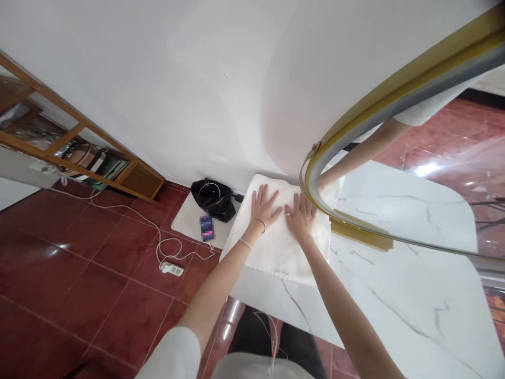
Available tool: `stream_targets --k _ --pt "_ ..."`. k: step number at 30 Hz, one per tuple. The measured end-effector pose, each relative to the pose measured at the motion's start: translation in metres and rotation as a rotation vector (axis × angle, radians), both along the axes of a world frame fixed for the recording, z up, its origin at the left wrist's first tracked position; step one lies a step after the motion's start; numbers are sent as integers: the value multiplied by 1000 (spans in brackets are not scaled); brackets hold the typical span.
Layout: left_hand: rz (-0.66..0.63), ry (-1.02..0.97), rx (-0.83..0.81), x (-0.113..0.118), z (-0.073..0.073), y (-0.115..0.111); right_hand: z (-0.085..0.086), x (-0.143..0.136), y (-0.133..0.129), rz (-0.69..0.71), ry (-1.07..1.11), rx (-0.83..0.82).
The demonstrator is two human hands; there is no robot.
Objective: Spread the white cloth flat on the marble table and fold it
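A white cloth with a scalloped edge lies flat on the left end of the white marbled table. My left hand rests palm down on the cloth with its fingers spread. Just to its right, my right hand is also pressed flat on the cloth, its fingers stretched toward the wall. A ring and wrist bands show on my hands and left wrist. Neither hand grasps anything. Some of my right fingertips are close to the lower rim of the gold-framed mirror.
The mirror stands on a gold base on the table. Left of the table, a black bag and a phone lie on a pale seat. A power strip with cables is on the red tile floor, near a wooden cabinet.
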State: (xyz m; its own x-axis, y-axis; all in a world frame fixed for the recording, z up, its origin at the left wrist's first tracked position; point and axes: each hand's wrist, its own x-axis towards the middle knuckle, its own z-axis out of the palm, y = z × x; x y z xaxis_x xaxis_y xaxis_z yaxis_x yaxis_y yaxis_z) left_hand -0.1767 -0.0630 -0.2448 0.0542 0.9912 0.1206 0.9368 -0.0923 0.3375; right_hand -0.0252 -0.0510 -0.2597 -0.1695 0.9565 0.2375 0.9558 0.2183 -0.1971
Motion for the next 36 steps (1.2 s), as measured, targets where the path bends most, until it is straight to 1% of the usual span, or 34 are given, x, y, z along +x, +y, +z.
stream_targets --k 3,5,7,8,9,11,14,17,19,20,22,23,25,28,30,33,36 --pt "-9 13 3 -4 -1 -49 -6 3 -45 63 16 90" --pt "6 22 8 -5 -1 -73 -8 4 -70 101 38 134" --pt "20 28 5 -4 -2 -83 -9 4 -81 174 50 135" --pt "25 29 2 -4 -2 -82 -9 4 -80 212 50 117" --pt "28 30 -1 -3 -2 -77 -8 3 -76 237 45 89" --pt "27 29 -6 -3 -2 -58 -4 0 -57 234 26 18" --pt "9 24 -11 -8 -1 -18 4 -13 -17 146 -11 -99" --pt "-2 9 -22 -18 1 18 10 -32 19 72 -8 -201" --pt "18 -13 -41 -26 2 33 11 -46 31 44 -6 -235" --pt "32 -27 -48 -30 2 37 11 -52 33 35 -10 -235" --pt "55 -49 -50 -38 3 35 10 -61 29 41 -14 -193" --pt "62 -54 -45 -41 3 30 10 -64 24 58 -6 -154" --pt "68 -53 -37 -48 3 10 11 -68 12 127 34 -92" --pt "70 -32 -36 -59 0 -38 16 -75 -10 281 103 -114" --pt "81 -13 -37 -67 -5 -75 18 -81 -30 348 124 -150" --pt "132 -9 -19 -77 -15 -126 19 -90 -73 402 143 -146" --pt "216 -2 30 -78 -21 -169 17 -86 -130 522 150 -105"
